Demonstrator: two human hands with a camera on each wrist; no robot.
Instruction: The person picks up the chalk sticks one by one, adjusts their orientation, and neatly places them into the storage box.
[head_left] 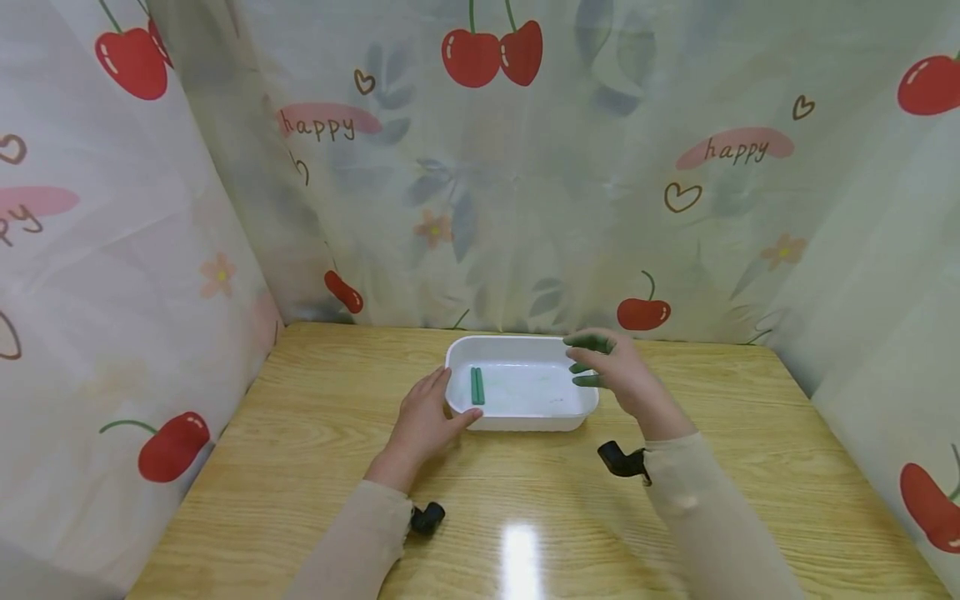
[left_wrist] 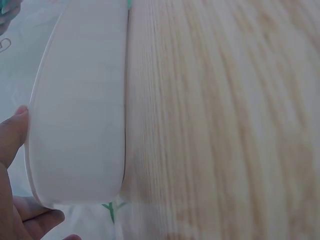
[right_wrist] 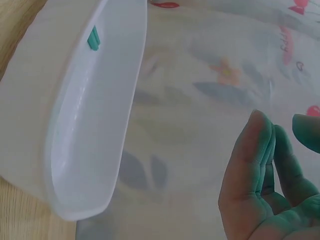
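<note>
A white rectangular plastic tub point(head_left: 525, 423) with rounded corners stands on the table near its back edge. Inside it, toward the left end, two short green sticks point(head_left: 477, 386) lie side by side. My left hand point(head_left: 426, 421) holds the tub's left end, thumb at the front rim and fingers along the end wall. In the left wrist view, the thumb and fingers bracket the tub's outer wall point(left_wrist: 80, 110). Over the tub's right end hovers my right hand point(head_left: 628, 377), its fingers loosely bent and apart from the thumb, holding nothing. Green colour stains its fingers point(right_wrist: 250, 160) and palm.
A wood-grain table point(head_left: 330, 383) carries the tub. Behind it and at both sides hangs a pale curtain point(head_left: 517, 183) printed with cherries, hearts and "happy". A black wrist camera point(head_left: 622, 460) sits at the right cuff, another black camera point(head_left: 427, 518) at the left.
</note>
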